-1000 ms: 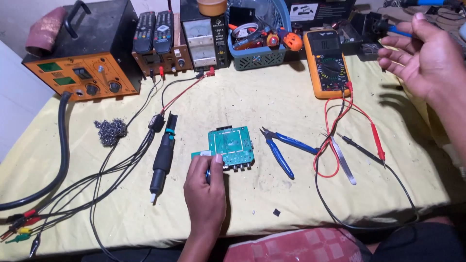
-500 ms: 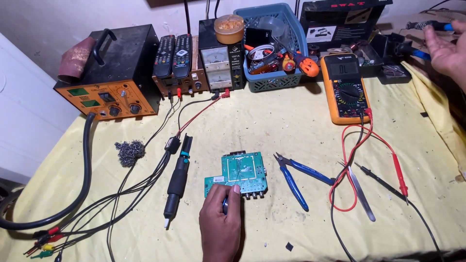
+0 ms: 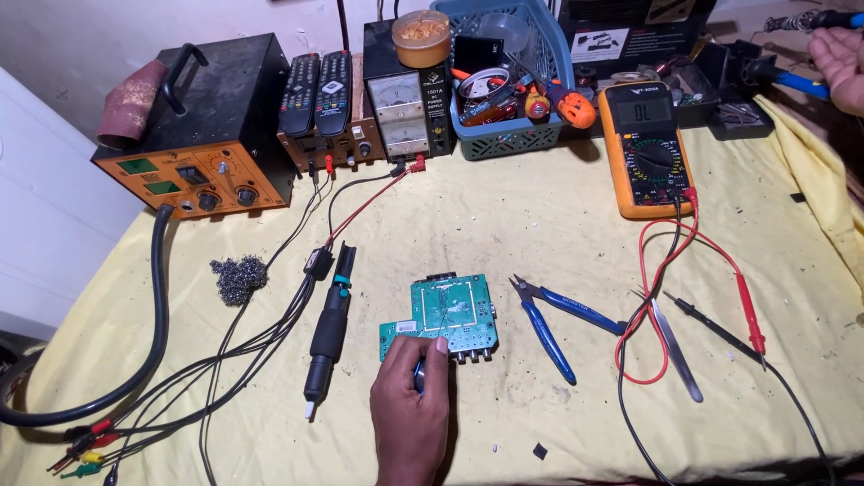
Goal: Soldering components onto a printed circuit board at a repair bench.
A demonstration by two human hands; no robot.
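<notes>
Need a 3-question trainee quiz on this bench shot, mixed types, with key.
1. True or false: the left hand rests on the green board.
2. Which lies just right of the board? A) steel wool B) blue cutters C) tweezers
3. Fill in: the right hand is at the far right, near a blue-handled ____.

Key: 1 true; 2 B; 3 tool.

Bare yellow cloth point(image 3: 504, 225) lies open above the green circuit board point(image 3: 445, 317); a black handpiece point(image 3: 328, 331) crowds its left, blue cutters point(image 3: 553, 319) its right.
</notes>
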